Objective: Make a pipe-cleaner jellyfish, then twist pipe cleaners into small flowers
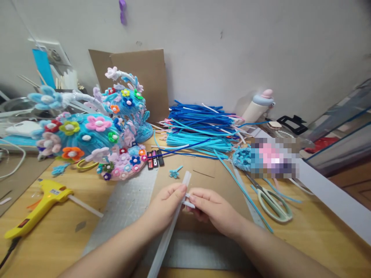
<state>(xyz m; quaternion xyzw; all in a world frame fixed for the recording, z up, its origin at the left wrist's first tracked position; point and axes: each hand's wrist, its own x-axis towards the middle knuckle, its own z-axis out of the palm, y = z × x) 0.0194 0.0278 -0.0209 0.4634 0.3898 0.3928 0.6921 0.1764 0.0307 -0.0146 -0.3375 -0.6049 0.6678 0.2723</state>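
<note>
Over the middle of the work mat, my left hand [166, 204] is closed around a long bundle of white pipe cleaners [165, 244]. The bundle runs from above the fingers down to the lower edge of the view. My right hand [213, 208] pinches short bent white ends [189, 203] that stick out beside the bundle, close to the left fingertips. Its lower fingers are partly hidden. Just beyond the hands, a small blue pipe-cleaner flower [174, 173] lies on brown cardboard [232, 181], near a thin dark wire [203, 173].
Flower-covered blue domes [84, 139] stand at the left, behind a yellow glue gun [43, 204]. Blue pipe cleaners [199, 123] are piled at the back. Scissors [274, 202] lie at the right. A white bottle [257, 106] leans near the wall.
</note>
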